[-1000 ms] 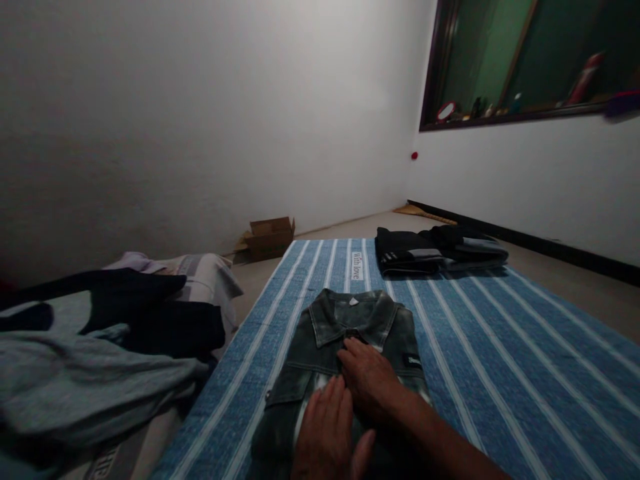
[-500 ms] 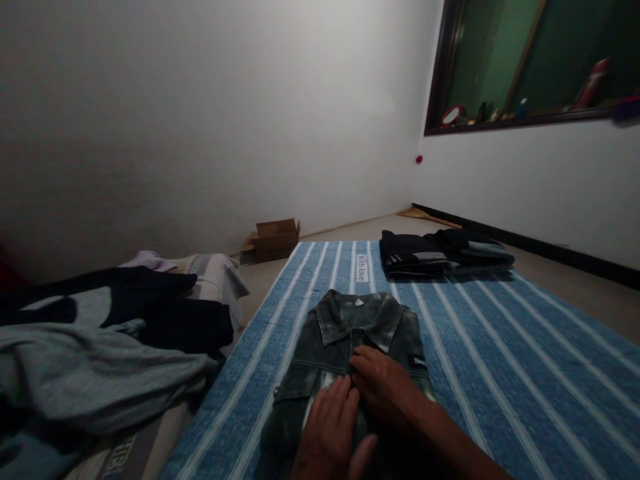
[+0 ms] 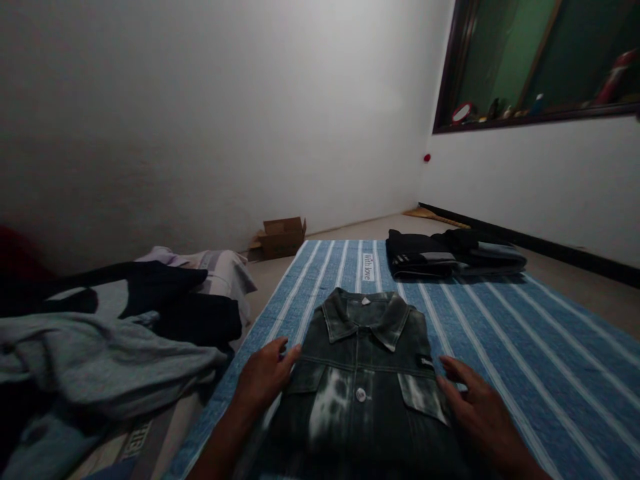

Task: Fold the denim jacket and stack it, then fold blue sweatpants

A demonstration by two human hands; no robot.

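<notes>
A folded dark green denim jacket [image 3: 357, 380] with pale bleached patches lies on a blue striped cloth [image 3: 280, 313], its collar pointing away from me. A metal button shows at its front. My left hand [image 3: 265, 373] is at the jacket's left edge, fingers apart and curved, with thumb near the shoulder. On the opposite side, my right hand [image 3: 475, 403] stands by the right edge with its fingers spread, close to the chest pocket. Neither hand grips the fabric. The jacket's lower part is dark and runs out of view.
Folded dark clothes [image 3: 420, 257] rest at the far right of the striped cloth. To the left, a heap of loose garments [image 3: 115, 360] lies on another covered surface. A cardboard box [image 3: 283, 238] sits on the floor by the wall.
Both hands have come off the middle of the jacket's front and moved apart, one to each side edge. The view has shifted slightly left.
</notes>
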